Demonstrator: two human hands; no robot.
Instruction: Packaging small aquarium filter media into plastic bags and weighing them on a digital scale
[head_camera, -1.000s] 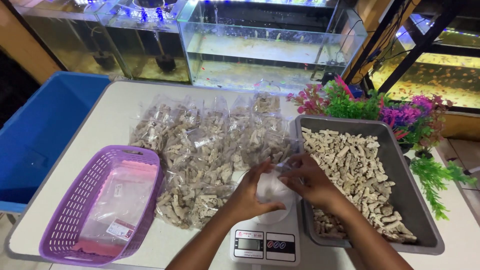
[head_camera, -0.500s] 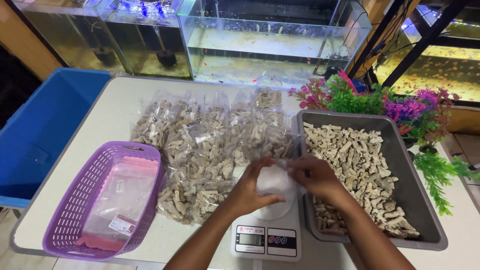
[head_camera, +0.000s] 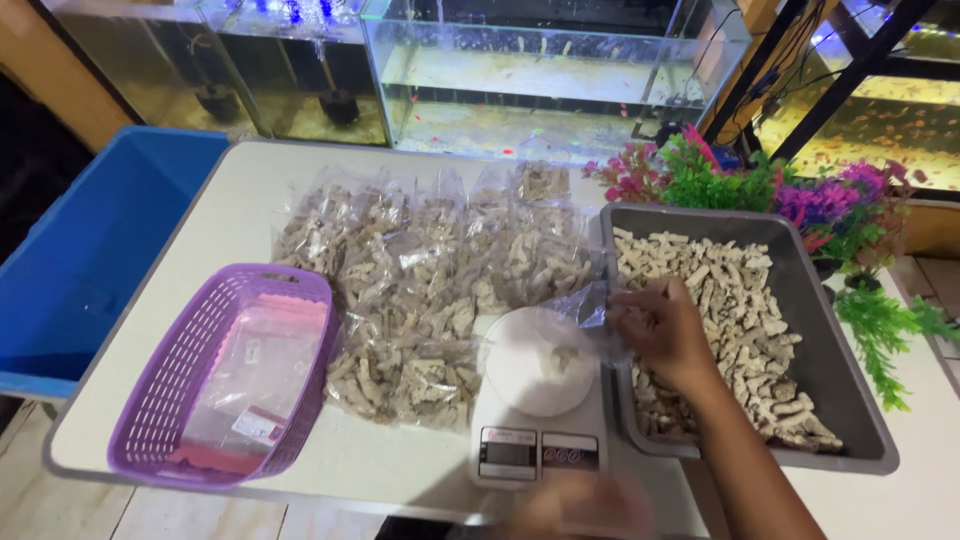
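The right hand (head_camera: 668, 335) pinches the mouth of a clear plastic bag (head_camera: 560, 345) that lies on the round white platform of the kitchen scale (head_camera: 535, 415), just left of the grey tray (head_camera: 850, 330) of pale coral pieces (head_camera: 735, 300). The left hand (head_camera: 585, 505) is a blur below the scale; whether it is spread or closed cannot be told. The step in hand looks like filling the bag for weighing; next the bag needs holding open while pieces are scooped in. Filled bags (head_camera: 430, 290) lie left of the scale, beside a purple basket (head_camera: 170, 400).
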